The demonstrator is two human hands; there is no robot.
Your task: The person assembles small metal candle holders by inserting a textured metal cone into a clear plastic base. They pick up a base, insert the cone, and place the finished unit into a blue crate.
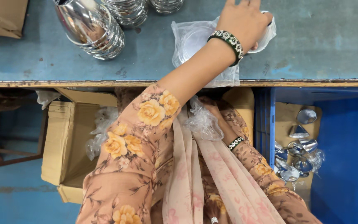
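The left hand (245, 20) reaches forward over the blue table (311, 41). It rests on a white round thing (266, 37) that sits partly in a clear plastic bag (195, 41). The fingers curl down around the white thing, so this hand seems to grip it, but the fingertips are hidden at the top edge of the view. A green and silver bangle (226, 41) is on the wrist. The bag lies flat on the table, and its near end hangs a little over the table edge.

The right hand (212, 110) is low, under the table edge, close to the body. It touches a crumpled clear plastic (201, 122), and I cannot tell if the hand is closed on it, because the plastic and the sleeve cover the fingers. A second bangle (235, 143) is on this wrist.

Stacks of shiny steel bowls (96, 29) stand on the table to the far left, well apart from the bag. Below the table, on the left, is an open carton (63, 145) with more clear plastic inside. On the right, a blue crate (266, 124) holds small silver pieces (297, 149).
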